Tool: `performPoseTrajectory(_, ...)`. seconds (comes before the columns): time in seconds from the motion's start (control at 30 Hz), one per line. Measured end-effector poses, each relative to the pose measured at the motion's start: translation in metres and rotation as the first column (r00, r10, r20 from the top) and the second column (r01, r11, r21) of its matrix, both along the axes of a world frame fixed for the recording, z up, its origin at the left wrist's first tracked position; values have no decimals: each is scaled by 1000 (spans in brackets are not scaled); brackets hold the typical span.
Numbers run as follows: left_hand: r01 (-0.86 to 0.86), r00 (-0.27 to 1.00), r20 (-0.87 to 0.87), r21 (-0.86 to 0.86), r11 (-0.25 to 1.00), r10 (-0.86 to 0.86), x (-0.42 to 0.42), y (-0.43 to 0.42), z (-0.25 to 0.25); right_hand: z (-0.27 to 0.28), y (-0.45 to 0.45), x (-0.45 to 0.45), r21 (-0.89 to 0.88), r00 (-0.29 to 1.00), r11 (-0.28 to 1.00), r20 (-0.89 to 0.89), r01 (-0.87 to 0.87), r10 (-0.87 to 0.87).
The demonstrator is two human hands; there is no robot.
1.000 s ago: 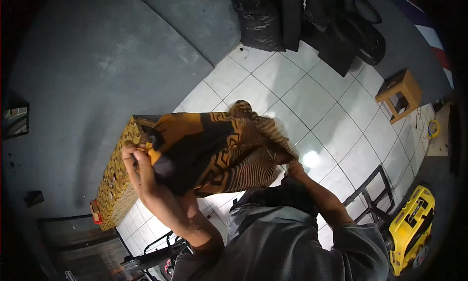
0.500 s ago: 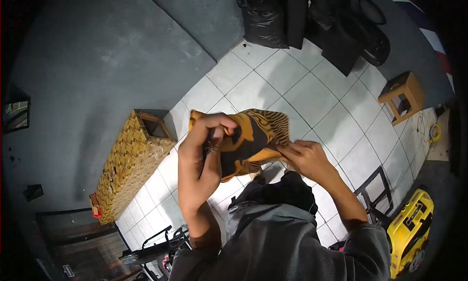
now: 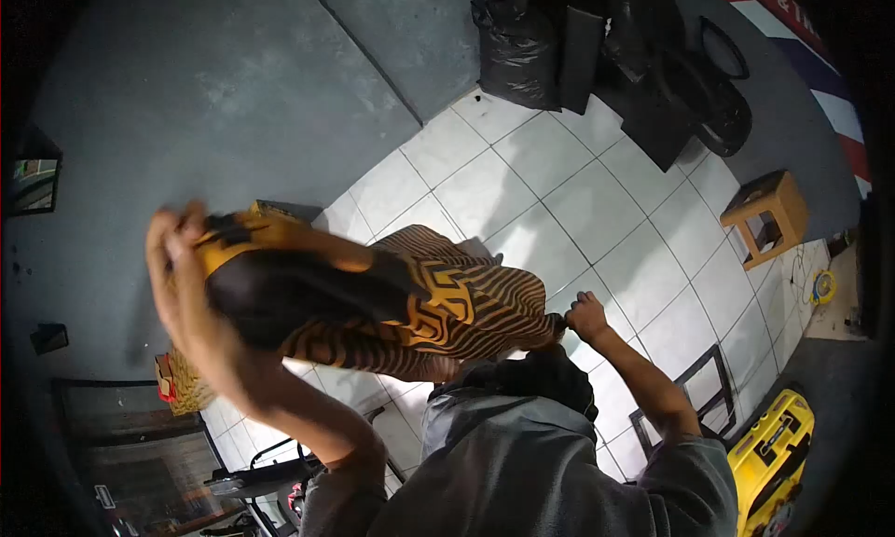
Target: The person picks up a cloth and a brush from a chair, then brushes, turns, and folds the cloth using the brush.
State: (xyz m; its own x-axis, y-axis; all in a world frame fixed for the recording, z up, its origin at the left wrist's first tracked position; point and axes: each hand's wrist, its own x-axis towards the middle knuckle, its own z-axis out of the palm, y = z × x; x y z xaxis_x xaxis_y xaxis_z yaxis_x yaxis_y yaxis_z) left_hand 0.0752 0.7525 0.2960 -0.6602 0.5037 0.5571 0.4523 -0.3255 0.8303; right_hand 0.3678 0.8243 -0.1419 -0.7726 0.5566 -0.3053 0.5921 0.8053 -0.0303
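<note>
The left hand (image 3: pixel 185 295) (motion-blurred) pinches an edge of the cloth (image 3: pixel 392 299), which stretches rightward from it, seemingly mostly spread, folds left unsmoothed. At its far end the right hand (image 3: pixel 587 317) is curled; whether gripping, I can't tell.

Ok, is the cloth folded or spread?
Spread, not flat: the cloth reaches from the left hand toward the right hand, its pattern broadly visible.
</note>
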Motion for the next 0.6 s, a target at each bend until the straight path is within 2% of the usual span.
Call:
performPoseTrajectory(0.03,-93,996,-15,-98,991,92,6,11,0,34,6,-2,-4,993,998,-104,-58,57)
performPoseTrajectory(0.07,102,995,1,-109,989,-103,-3,19,-10,76,15,-6,-9,975,989,-171,-145,141)
performPoseTrajectory(0.1,295,955,20,-115,948,-295,-13,28,-24,131,21,-11,1,930,986,-333,-168,159)
performPoseTrajectory(0.2,466,878,-16,-193,863,-478,-7,48,-36,227,35,-24,69,733,973,-647,-219,211)
performPoseTrajectory(0.23,553,826,2,-195,810,-563,-7,51,-38,250,38,-31,69,737,974,-643,-214,208)
performPoseTrajectory(0.27,621,781,81,-204,757,-619,-3,50,-36,268,41,-39,140,602,975,-768,-171,216)
performPoseTrajectory(0.3,624,779,85,-198,756,-621,1,49,-34,278,42,-46,203,446,972,-864,-117,234)
performPoseTrajectory(0.33,742,670,141,-134,657,-729,6,47,-31,276,42,-55,206,449,971,-862,-118,237)
performPoseTrajectory(0.37,836,546,180,-63,545,-818,8,45,-28,265,43,-67,156,365,986,-916,-60,168)
performPoseTrajectory(0.4,824,561,177,-27,566,-808,7,44,-26,249,45,-78,99,270,995,-958,-12,99)
performPoseTrajectory(0.43,819,569,171,-27,574,-804,7,41,-20,225,45,-85,104,266,994,-958,-20,106)
performPoseTrajectory(0.5,617,707,321,156,771,-630,4,36,-5,157,48,-96,138,349,988,-924,-68,153)
performPoseTrajectory(0.53,758,442,319,368,539,-839,0,39,3,121,45,-97,93,488,992,-864,-83,121)
performPoseTrajectory(0.57,793,136,240,555,251,-961,-7,44,11,81,40,-94,49,618,995,-781,-90,94)
performPoseTrajectory(0.6,753,195,230,588,296,-953,-14,42,16,28,33,-83,161,751,986,-646,-46,141)
